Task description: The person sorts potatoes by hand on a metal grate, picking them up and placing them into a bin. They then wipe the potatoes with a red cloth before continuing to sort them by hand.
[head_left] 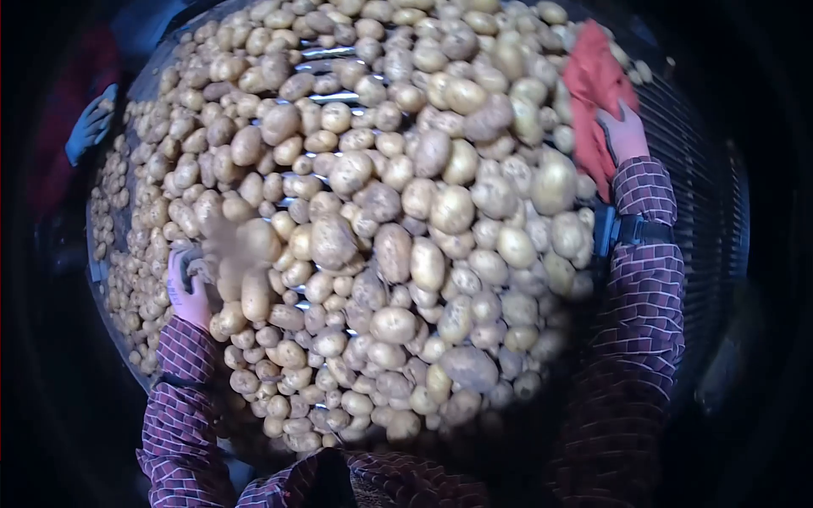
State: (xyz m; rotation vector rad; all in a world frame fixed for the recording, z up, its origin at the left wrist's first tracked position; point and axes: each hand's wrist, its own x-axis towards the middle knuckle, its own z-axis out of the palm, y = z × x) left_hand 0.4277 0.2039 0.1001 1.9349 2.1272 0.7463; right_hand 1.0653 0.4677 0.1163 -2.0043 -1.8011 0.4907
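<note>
At the left, my left hand (191,292) has its gloved fingers curled round a small, dirt-covered potato (201,269), partly hidden by them. It is at the edge of a broad heap of potatoes (428,262). Over on the right, my right hand (625,134) grips a red cloth (593,89), which hangs in folds against the heap's right side. Potatoes of many sizes, some with soil on them, lie between my two hands.
Metal bars (334,97) shine through gaps in the potatoes. Dark ridged slats (699,195) run along the right. At the upper left, another person's blue-gloved hand (91,123) is beside the heap. A brown blur covers part of the view near my left hand.
</note>
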